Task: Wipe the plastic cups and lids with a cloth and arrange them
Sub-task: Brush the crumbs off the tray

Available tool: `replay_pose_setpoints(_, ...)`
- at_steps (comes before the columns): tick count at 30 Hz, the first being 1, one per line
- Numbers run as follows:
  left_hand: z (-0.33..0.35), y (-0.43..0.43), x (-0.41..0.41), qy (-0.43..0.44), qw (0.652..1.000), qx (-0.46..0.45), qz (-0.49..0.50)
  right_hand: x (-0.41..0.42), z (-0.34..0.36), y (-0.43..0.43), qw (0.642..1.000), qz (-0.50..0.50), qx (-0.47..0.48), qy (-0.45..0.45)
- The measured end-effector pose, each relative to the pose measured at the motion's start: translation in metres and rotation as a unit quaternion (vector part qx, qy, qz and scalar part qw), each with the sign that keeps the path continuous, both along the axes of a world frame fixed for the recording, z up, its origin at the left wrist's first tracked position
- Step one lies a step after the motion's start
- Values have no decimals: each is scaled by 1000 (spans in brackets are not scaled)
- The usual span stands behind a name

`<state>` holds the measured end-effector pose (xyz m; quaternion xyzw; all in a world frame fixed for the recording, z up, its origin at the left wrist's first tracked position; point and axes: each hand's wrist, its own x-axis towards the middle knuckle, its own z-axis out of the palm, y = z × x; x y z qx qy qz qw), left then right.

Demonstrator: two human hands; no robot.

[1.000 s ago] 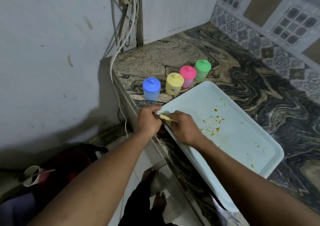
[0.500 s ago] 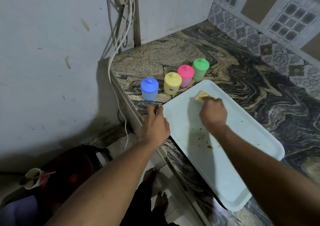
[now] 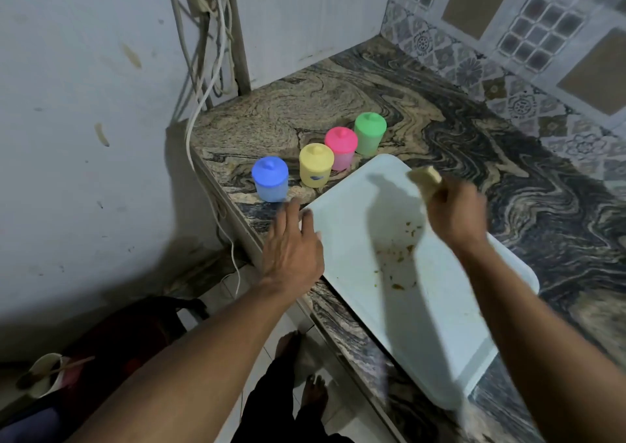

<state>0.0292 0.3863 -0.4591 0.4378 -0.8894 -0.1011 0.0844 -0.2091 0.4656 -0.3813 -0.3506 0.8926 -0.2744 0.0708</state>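
Note:
Lidded plastic cups stand in a row on the marble counter: a blue cup [image 3: 270, 180], a yellow cup [image 3: 316, 165], a pink cup [image 3: 341, 148] and a green cup [image 3: 369, 133]. In front of them lies a white tray [image 3: 352, 225] with brown crumbs and smears. My right hand [image 3: 455, 217] grips a folded yellowish cloth [image 3: 425, 179] over the tray's far part. My left hand [image 3: 293, 249] lies with straight fingers at the tray's near-left corner, on the counter edge just below the blue cup.
White cables [image 3: 206, 80] hang down the wall from a socket at the counter's left end. The counter edge [image 3: 306, 307] drops to a tiled floor where my feet [image 3: 315, 391] stand. A cup with a stick [image 3: 47, 375] and dark bags lie below left.
My right hand left the tray's near-left corner with the cloth and swept to the far side, smearing the crumbs. My left hand let go of the cloth and opened at the tray's corner.

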Motion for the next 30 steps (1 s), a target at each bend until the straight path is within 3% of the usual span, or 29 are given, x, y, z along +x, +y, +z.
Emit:
replay_pose_setpoints(3, -3, -6, -8, -28, 995, 44, -84, -36, -15, -14, 989, 25, 124, 70)
replay_pose_setpoints(6, -7, -7, -10, -69, 993, 42, -86, -12, -45, -7, 952, 111, 232, 169)
replay_pose_setpoints(10, -10, -4, -11, -61, 995, 27, -77, 43, -57, 12, 941, 124, 247, 196)
replay_pose_setpoints(13, -13, -4, -12, -45, 996, 19, -71, 111, -50, 41, 933, 224, 200, 198)
replay_pose_setpoints(17, -13, -6, -11, -34, 997, 17, -73, 145, -44, 67, 940, 312, 110, 84)
replay_pose_setpoints(18, -12, -7, -10, -32, 996, 21, -75, 135, -37, 67, 951, 300, 79, -4)
replay_pose_setpoints(20, -11, -6, -10, -23, 996, 29, -76, 102, -31, 66, 937, 276, 50, -209)
replay_pose_setpoints(22, -11, -5, -10, -9, 997, 28, -69, 64, -32, 64, 934, 204, -3, -292)
replay_pose_setpoints(24, -11, -4, -11, -8, 998, 26, -62, 22, -32, 58, 961, 105, -64, -249)
replay_pose_setpoints(26, -12, -4, -11, -17, 998, 26, -62, -15, -27, 50, 989, 34, -60, -133)
replay_pose_setpoints(28, -11, -4, -12, -22, 997, 26, -62, -34, -27, 42, 999, 9, 32, -24)
replay_pose_setpoints(30, -11, -3, -13, -26, 998, 25, -60, -25, -38, 39, 987, 44, 135, 69)
